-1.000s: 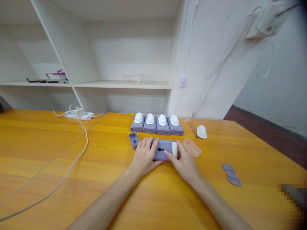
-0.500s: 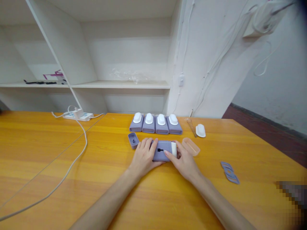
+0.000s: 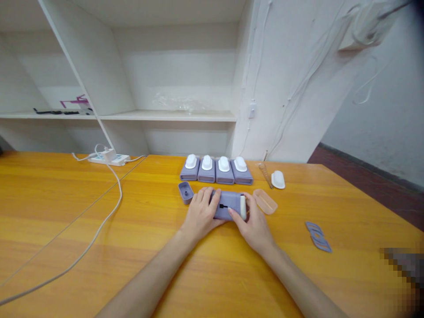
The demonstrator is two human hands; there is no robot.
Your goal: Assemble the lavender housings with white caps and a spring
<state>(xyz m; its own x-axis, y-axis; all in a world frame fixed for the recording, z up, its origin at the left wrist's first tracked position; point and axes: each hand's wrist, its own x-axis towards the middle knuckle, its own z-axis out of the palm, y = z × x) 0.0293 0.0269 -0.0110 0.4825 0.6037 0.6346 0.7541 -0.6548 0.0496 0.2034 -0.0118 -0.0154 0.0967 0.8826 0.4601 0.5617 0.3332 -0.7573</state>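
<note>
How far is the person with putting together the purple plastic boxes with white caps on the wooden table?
Four finished purple boxes with white caps stand in a row at the back. A fifth purple box lies between the left hand and the right hand, its white end piece under the right fingers. Loose parts remain: a small purple cap, a pale orange tray, a metal spring, a white cap and flat purple frames.

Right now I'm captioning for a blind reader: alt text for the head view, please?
Two bare hands, left hand and right hand, grip a purple case lying on an orange table. Four matching purple units stand in a row behind it.
</note>
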